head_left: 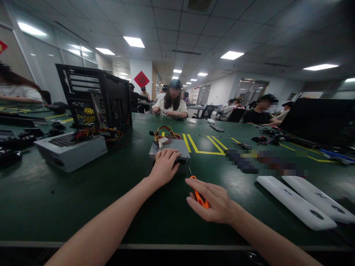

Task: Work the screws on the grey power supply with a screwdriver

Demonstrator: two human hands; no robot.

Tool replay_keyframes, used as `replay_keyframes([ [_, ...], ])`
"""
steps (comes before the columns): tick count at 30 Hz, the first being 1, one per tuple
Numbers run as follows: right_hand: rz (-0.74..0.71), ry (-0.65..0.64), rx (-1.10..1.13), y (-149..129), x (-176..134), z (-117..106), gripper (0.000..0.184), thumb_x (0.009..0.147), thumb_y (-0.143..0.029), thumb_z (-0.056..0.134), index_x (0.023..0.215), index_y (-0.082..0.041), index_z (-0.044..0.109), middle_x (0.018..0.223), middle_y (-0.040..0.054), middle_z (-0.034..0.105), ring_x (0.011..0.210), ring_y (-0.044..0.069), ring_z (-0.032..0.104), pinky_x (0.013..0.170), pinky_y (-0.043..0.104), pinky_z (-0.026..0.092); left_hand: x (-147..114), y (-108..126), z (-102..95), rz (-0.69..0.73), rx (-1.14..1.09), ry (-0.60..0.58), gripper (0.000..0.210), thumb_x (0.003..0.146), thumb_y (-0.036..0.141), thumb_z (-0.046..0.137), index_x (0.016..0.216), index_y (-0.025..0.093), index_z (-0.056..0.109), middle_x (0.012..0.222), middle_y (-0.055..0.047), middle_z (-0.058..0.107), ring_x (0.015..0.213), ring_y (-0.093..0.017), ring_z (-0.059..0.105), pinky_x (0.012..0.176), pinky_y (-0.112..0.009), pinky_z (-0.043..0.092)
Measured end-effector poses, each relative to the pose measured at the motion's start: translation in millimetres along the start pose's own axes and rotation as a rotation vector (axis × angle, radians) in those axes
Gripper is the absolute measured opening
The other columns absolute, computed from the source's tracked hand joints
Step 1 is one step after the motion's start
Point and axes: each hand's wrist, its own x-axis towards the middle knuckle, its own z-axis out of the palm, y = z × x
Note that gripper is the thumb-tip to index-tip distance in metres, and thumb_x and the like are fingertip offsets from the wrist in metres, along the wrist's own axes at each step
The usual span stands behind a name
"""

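And there it was, the right hand (215, 201) curled round the orange handle of a screwdriver (204, 202), its thin shaft angled up to the near right corner of a grey metal box (181, 147)! Was the tip seated in a screw? From where I stood, I couldn't tell. That was the danger spot: a slanted shaft with too little push behind it could slip, chew a screw head or skid along the casing.

Over to the left hand (165, 164), laid across the box's top and near edge, not closed around it, fingers extended, thumb low at the front. A steadying touch, I judged, but those fingers lay close to the tip's corner; one hard slip sideways might have jabbed them. And too light a press could let the box swivel on the smooth green table (111, 210), right in front of the person.

Just behind the fingers, a loose cable bundle (166, 130) spilled over the far side, a white connector (163, 140) lying on top. A shove or a tilt could snag those wires.

Farther left sat a second metal box (88, 151), then a black computer case (116, 99), both well apart from the action. Off right, two white units (294, 201) lay beyond the forearm; a careless elbow could knock them.
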Motion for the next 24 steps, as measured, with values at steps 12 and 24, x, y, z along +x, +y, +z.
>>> replay_keyframes([
  [12, -0.158, -0.147, 0.159, 1.0, -3.5, 0.5, 0.029, 0.087, -0.033, 0.039, 0.102, -0.013, 0.055, 0.101, 0.017, 0.062, 0.101, 0.024, 0.058, 0.074, 0.034, 0.053, -0.2, 0.5, 0.0, -0.001, -0.009, -0.002, 0.033, 0.08, 0.021, 0.051, 0.113, 0.023, 0.05, 0.118, -0.005, 0.053, 0.11, -0.023, 0.043, 0.091, -0.04, 0.03],
  [24, 0.017, -0.021, 0.09, 0.0, -5.3, 1.2, 0.016, 0.086, -0.034, 0.049, 0.083, -0.018, 0.05, 0.075, 0.0037, 0.065, 0.055, 0.011, 0.052, 0.051, 0.023, 0.039, 0.0, 1.3, -0.5, -0.005, 0.001, -0.01, 0.033, 0.08, 0.021, 0.051, 0.113, 0.024, 0.05, 0.119, -0.005, 0.052, 0.111, -0.023, 0.042, 0.091, -0.04, 0.03],
])
